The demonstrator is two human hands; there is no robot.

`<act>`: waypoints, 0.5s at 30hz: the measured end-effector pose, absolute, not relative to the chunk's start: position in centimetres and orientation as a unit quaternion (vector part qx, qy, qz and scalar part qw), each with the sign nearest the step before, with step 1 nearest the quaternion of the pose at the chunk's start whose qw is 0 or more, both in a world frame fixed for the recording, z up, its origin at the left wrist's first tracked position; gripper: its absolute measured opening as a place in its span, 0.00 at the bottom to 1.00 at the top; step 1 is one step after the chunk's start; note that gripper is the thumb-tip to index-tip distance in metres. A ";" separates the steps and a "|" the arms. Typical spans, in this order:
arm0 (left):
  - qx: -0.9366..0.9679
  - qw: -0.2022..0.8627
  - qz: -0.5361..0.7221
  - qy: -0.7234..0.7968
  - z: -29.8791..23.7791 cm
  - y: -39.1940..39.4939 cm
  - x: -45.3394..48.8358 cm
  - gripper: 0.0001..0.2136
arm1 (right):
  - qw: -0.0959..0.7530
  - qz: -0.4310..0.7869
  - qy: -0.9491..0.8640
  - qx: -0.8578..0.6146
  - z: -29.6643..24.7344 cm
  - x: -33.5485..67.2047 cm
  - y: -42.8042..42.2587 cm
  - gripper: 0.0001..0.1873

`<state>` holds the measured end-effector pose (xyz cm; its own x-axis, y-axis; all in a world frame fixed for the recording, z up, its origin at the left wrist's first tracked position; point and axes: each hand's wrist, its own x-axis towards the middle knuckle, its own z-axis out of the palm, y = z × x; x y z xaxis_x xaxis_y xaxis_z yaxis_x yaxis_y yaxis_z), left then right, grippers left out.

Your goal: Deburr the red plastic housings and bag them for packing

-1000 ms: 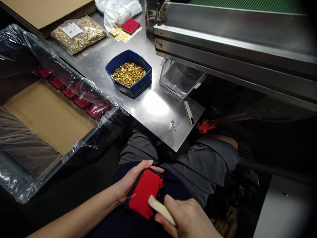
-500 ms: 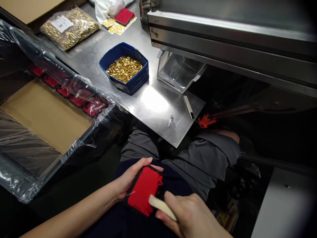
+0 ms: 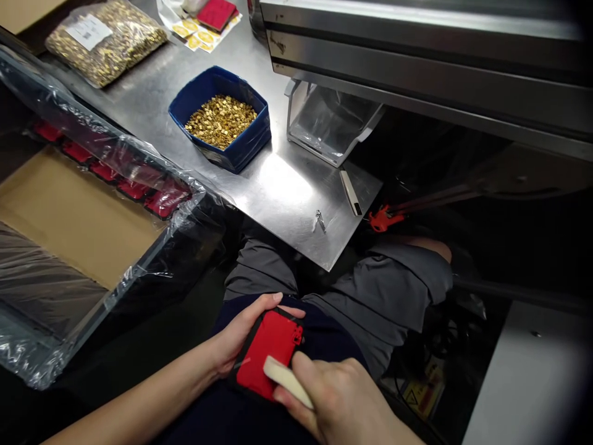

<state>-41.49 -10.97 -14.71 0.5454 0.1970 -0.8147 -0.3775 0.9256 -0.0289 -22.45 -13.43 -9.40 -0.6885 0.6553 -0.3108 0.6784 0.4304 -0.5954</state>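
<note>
Over my lap, my left hand (image 3: 241, 334) grips a flat red plastic part with a black rim (image 3: 266, 352), thumb along its top edge. My right hand (image 3: 340, 405) is closed round a cream-coloured stick tool (image 3: 287, 381) whose tip rests on the lower right of the red part. On the steel table (image 3: 287, 191) stands a blue tub of small gold pieces (image 3: 221, 120).
A plastic-lined cardboard box (image 3: 78, 222) with a row of red parts sits at left. A clear bin (image 3: 331, 127), a small white tool (image 3: 351, 193) and a metal clip (image 3: 319, 219) lie near the table edge. A bag of gold pieces (image 3: 104, 37) lies at the back.
Both hands stay on the red part; the stick tip has slid slightly left across it. The view has tilted down and the scene has shifted left.
</note>
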 end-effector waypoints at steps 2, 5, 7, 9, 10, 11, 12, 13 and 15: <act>-0.100 0.867 0.170 0.458 -14.6 -11.1 -41.7 0.33 | 0.006 -0.349 0.843 0.410 -9.4 -22.6 -13.4 0.20; -0.128 0.870 0.174 0.443 -14.5 -11.4 -42.1 0.33 | -0.003 -0.341 0.842 0.418 -9.4 -23.0 -13.2 0.18; -0.143 0.878 0.193 0.414 -14.4 -11.7 -42.3 0.31 | 0.000 -0.346 0.840 0.418 -9.4 -23.2 -13.1 0.18; -0.140 0.881 0.215 0.398 -14.4 -11.9 -42.4 0.30 | 0.003 -0.346 0.837 0.424 -9.3 -23.2 -13.1 0.19; -0.138 0.880 0.222 0.397 -14.4 -12.0 -42.5 0.29 | 0.006 -0.346 0.837 0.424 -9.3 -23.3 -13.0 0.19; -0.138 0.878 0.225 0.399 -14.4 -12.1 -42.5 0.29 | 0.011 -0.346 0.838 0.421 -9.3 -23.3 -13.0 0.19; -0.140 0.876 0.225 0.403 -14.4 -12.1 -42.5 0.29 | 0.015 -0.348 0.840 0.417 -9.3 -23.3 -13.0 0.18; -0.144 0.874 0.225 0.407 -14.4 -12.2 -42.5 0.29 | 0.019 -0.352 0.841 0.410 -9.3 -23.3 -12.9 0.17; -0.154 0.871 0.226 0.409 -14.4 -12.3 -42.5 0.28 | 0.025 -0.361 0.839 0.407 -9.3 -23.2 -12.9 0.17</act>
<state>-42.51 -12.27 -14.39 0.5642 0.2674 -0.7812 -0.5192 0.8505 -0.0838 -23.22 -12.88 -9.26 -0.6677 0.6645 -0.3355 0.7006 0.4087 -0.5850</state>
